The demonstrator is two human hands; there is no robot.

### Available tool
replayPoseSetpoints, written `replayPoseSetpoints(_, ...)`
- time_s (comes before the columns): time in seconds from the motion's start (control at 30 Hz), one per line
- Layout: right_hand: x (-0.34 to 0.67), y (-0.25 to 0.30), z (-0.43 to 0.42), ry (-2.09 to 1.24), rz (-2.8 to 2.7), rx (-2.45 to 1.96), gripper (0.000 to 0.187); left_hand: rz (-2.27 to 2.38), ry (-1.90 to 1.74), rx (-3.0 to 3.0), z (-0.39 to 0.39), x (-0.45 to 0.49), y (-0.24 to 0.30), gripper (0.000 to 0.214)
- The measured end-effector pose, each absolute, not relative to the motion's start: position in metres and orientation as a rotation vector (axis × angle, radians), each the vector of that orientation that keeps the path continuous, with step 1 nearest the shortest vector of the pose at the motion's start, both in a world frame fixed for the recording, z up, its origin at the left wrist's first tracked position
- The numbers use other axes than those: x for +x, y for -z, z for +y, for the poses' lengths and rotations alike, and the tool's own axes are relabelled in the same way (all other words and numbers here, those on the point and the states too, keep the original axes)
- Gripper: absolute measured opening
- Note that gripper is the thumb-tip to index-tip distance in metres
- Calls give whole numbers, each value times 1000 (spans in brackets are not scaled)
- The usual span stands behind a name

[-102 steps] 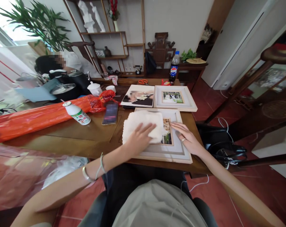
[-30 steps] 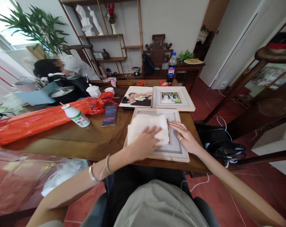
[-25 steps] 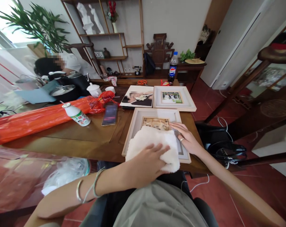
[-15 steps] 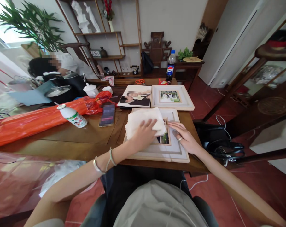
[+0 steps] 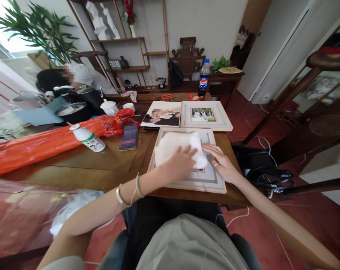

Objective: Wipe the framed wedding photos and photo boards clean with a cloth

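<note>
White, soft-looking fabric makes up the squarish, scallop-edged cloth [image 5: 174, 144], which lies flat over most of the picture inside a pale wooden frame with a light grey mount [image 5: 197, 186]. That frame rests at the near edge of the brown wooden table [image 5: 102, 170], toward its near right corner. Upon the cloth the left hand [image 5: 181, 163] lies palm down, fingers apart. The right hand [image 5: 223, 165], fingers outstretched and together, lies on the frame's right side. Beyond, near the table's right edge, sits a second pale wooden frame [image 5: 222, 114].
</note>
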State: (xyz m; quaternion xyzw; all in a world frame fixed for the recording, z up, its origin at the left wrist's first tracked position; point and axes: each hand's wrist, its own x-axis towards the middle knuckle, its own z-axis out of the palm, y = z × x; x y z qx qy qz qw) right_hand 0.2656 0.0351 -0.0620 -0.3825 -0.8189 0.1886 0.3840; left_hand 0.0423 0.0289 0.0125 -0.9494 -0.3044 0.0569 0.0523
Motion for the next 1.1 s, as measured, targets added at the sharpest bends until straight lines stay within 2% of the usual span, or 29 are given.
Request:
replayPoseSetpoints(0.17,267,62,36,-523,-2086,-995,53,-596,57,-3081,-44,44,-28,28)
replayPoseSetpoints(0.3,269,63,37,-527,-2094,-988,54,-645,150,-3088,-52,50,-23,34)
replayPoseSetpoints(0.43,269,64,37,-523,-2069,-1008,57,-776,53,-3072,-34,56,-22,36)
replayPoseSetpoints(0.7,270,68,40,-504,-2079,-935,50,-1141,-65,-2792,12,50,-5,22)
replayPoseSetpoints(0.77,270,69,40,-491,-2074,-941,48,-1176,-57,-2726,32,48,-3,29)
replayPoseSetpoints(0.9,269,68,40,-497,-2079,-945,46,-1064,211,-2709,79,54,-15,46)
replayPoseSetpoints(0.97,268,67,39,-507,-2080,-939,46,-885,300,-2799,100,65,-19,42)
replayPoseSetpoints(1.1,269,66,37,-514,-2065,-979,48,-637,261,-2965,123,87,-9,28)
